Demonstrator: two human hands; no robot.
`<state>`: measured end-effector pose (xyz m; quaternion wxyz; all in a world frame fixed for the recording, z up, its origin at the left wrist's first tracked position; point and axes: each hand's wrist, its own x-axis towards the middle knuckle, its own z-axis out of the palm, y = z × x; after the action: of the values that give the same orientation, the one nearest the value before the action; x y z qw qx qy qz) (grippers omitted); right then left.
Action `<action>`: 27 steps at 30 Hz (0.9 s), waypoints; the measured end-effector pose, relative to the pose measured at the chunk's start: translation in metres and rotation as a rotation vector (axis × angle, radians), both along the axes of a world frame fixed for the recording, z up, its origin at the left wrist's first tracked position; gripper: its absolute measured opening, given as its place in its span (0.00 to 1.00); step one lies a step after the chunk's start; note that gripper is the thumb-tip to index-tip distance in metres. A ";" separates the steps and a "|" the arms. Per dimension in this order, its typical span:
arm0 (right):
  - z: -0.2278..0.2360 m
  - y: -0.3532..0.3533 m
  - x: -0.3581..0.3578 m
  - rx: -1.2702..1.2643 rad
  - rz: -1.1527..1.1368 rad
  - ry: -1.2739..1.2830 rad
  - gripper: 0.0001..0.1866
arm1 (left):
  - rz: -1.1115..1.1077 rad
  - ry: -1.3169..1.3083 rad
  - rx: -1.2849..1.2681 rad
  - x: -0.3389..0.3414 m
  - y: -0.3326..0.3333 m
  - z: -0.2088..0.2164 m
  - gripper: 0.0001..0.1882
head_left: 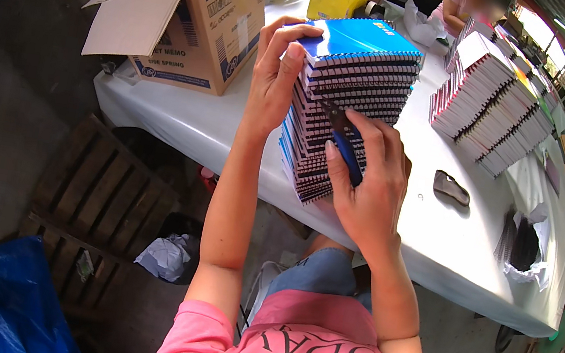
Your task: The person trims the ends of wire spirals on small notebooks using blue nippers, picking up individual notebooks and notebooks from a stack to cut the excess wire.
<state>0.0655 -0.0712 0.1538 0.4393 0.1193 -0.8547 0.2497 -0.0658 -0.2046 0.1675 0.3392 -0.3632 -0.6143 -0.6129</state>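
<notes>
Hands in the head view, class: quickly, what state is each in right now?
Left hand: open, fingers curved over the notebook stack's top left edge.
Right hand: closed, holding the blue-handled cutters.

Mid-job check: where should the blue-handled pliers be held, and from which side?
Best by the blue handles, coming from the lower right, as the right hand does. The handles slant down and right toward the palm, while the dark metal head points up and left at the coil-bound face of the notebook stack. That hold should leave the working end free.
</notes>
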 end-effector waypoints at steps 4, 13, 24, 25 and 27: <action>0.003 -0.005 -0.003 0.076 -0.035 0.022 0.20 | 0.033 0.035 -0.010 0.000 0.001 0.001 0.23; 0.021 0.002 0.001 -0.556 0.449 -0.616 0.15 | 0.026 0.035 0.021 -0.003 0.001 -0.005 0.23; -0.001 0.005 0.003 0.058 -0.042 0.011 0.19 | -0.011 0.002 0.013 -0.003 0.002 -0.001 0.23; -0.001 0.004 0.002 0.084 -0.050 0.022 0.19 | -0.017 -0.011 0.018 -0.002 0.002 -0.002 0.23; -0.002 0.003 0.001 0.098 -0.055 0.011 0.19 | -0.024 -0.017 0.023 -0.002 0.003 -0.002 0.23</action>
<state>0.0662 -0.0684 0.1522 0.4440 0.1186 -0.8665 0.1948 -0.0674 -0.2021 0.1652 0.3307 -0.3616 -0.6055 -0.6271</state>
